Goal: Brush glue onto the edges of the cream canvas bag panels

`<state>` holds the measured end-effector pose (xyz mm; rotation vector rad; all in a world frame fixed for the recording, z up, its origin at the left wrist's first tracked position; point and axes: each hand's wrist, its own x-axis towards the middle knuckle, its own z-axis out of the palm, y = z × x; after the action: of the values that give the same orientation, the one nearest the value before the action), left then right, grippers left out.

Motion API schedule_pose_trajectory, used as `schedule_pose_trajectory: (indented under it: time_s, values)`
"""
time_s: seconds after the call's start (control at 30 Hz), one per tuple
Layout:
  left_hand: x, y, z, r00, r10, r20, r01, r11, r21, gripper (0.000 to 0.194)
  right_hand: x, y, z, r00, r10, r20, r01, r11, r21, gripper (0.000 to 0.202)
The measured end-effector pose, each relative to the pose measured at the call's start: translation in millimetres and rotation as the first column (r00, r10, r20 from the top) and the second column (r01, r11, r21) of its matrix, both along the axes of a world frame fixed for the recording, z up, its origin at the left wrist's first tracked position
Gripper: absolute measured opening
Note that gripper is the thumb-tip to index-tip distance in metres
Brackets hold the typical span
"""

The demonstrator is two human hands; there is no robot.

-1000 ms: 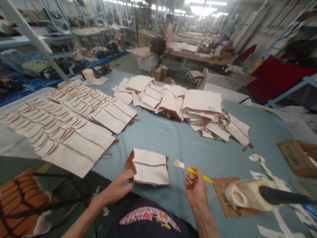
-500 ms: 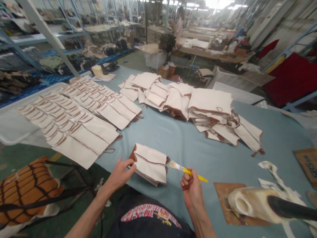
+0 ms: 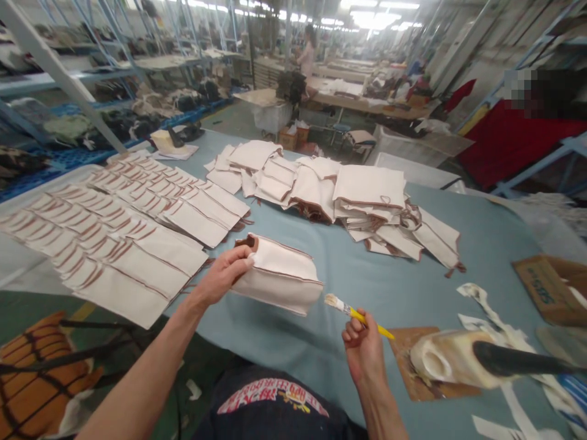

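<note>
My left hand point(image 3: 224, 272) grips the brown-lined open edge of a cream fabric pouch point(image 3: 279, 275) with brown piping. The pouch is tilted and lifted off the blue-covered table point(image 3: 348, 256), with a shadow beneath it. In my right hand point(image 3: 364, 345) is a paintbrush point(image 3: 355, 313) with a yellow handle. Its pale bristles point left, close to the pouch's right end but apart from it. Right of that hand, a glue-crusted container point(image 3: 440, 360) with a black handle lies on a brown board point(image 3: 408, 342).
Overlapping rows of cream pouches point(image 3: 132, 269) cover the table's left side. A loose heap of similar pouches point(image 3: 367, 189) lies at the back. White fabric strips point(image 3: 481, 305) and a cardboard box point(image 3: 545, 293) are at the right. A person point(image 3: 307, 55) stands far off.
My left hand has raised the pouch from the table and turned it, so its side now faces me. The brush stays in my right hand. The whole view has shifted slightly.
</note>
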<state>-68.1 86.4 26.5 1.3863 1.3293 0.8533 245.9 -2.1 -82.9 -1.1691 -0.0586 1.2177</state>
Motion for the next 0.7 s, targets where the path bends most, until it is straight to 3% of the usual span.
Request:
schedule_pose_trajectory:
  time_s: [0.07,0.13,0.23,0.37,0.47,0.6,0.7]
  values:
    - [-12.1,-7.2,-1.5,1.000,0.007,0.006,-0.007,0.999,-0.038,0.031,5.3,-4.8,-1.9,1.000,-0.017,-0.004,0.017,1.000,-0.010,0.036]
    - [-20.5,-17.8,-14.8,1.000,-0.013,-0.004,0.013,0.993,-0.118,0.027,7.8,-9.8,-5.2,1.000,-0.022,-0.006,0.021,0.999,-0.025,0.036]
    - [-22.9,-38.6,-56.8,0.999,-0.042,-0.023,0.034,0.957,-0.288,0.021,6.8,-14.3,-11.9,1.000,-0.017,0.002,0.018,0.999,-0.047,0.036]
    - [-22.9,-63.6,-119.1,0.995,0.057,-0.082,-0.086,0.910,-0.405,0.036,0.3,-12.3,-18.9,1.000,0.019,0.021,-0.018,0.998,-0.060,0.037]
    - [-32.1,-70.4,-144.0,0.987,0.108,-0.118,-0.146,0.911,-0.387,0.041,-4.8,-6.8,-19.3,0.999,0.040,0.033,-0.038,0.997,-0.061,0.036]
    - [-43.3,-68.0,-158.8,0.961,0.191,-0.198,-0.238,0.938,-0.251,0.034,-9.9,-0.3,-17.1,0.998,0.054,0.015,-0.053,0.997,-0.061,0.035]
    - [-34.6,-62.8,-170.4,0.927,0.260,-0.272,-0.311,0.936,-0.164,0.031,-13.4,0.9,-18.1,0.997,0.071,-0.005,-0.071,0.996,-0.063,0.036]
